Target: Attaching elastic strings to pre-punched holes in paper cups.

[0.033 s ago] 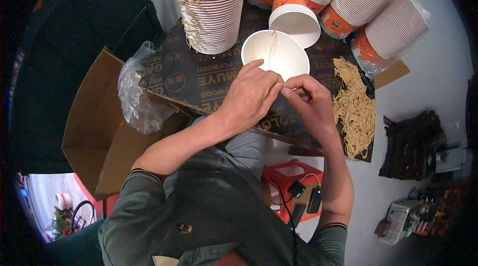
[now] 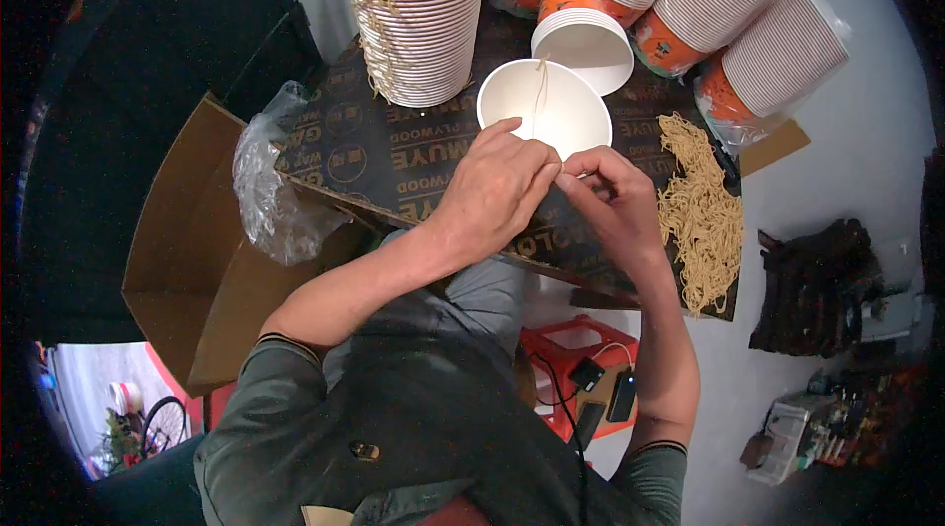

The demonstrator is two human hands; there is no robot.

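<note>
A white-lined paper bucket (image 2: 504, 98) lies tilted on the table with its mouth toward me. A tan string (image 2: 543, 75) hangs over its far rim into the inside. My left hand (image 2: 497, 186) rests at the near rim, fingers bent and pinched together. Its fingertips meet those of my right hand (image 2: 620, 201), whose thumb and forefinger are also pinched at the rim. A tiny bit of string seems to show between them; the fingers hide most of it. Right of my right hand lies a heap of tan strings (image 2: 701, 221).
At the back left stands a tall stack of buckets (image 2: 418, 39) with strings along its side. More stacked buckets (image 2: 724, 4) lean at the back right, near a short white nested stack (image 2: 591, 49). A plastic bag (image 2: 276, 191) and cardboard box (image 2: 182, 250) are left of the dark table (image 2: 364, 167).
</note>
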